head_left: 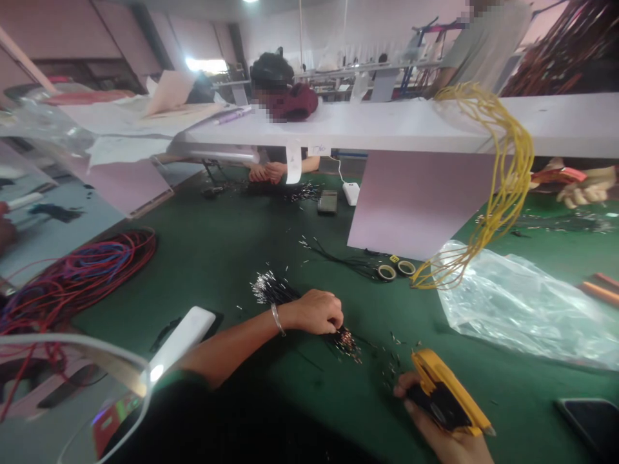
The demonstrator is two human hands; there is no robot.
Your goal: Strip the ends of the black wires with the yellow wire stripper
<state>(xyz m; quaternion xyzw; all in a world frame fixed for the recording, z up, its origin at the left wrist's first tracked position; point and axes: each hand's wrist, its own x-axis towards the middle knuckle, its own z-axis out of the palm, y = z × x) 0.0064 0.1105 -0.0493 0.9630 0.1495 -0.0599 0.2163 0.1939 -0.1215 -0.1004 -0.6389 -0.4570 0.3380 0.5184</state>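
Note:
My left hand [316, 312] is closed over a bundle of short black wires [285, 293] lying on the green table. Silvery ends fan out on its far left side, and bare copper ends [348, 343] show beyond my fingers. What exactly the fingertips pinch is hidden. At the lower right, my right hand [435, 422] is wrapped around a yellow-and-black wire stripper [447, 393]. Small scattered bits [393, 364] lie on the table between the two hands.
A white shelf [367, 125] spans the table, with yellow wires [512, 174] hanging down. Tape rings [387, 272], a plastic bag [527, 303], a phone [590, 419], a white power bank [186, 338] and coiled red wires [97, 270] lie around. A co-worker's hands [268, 172] are opposite.

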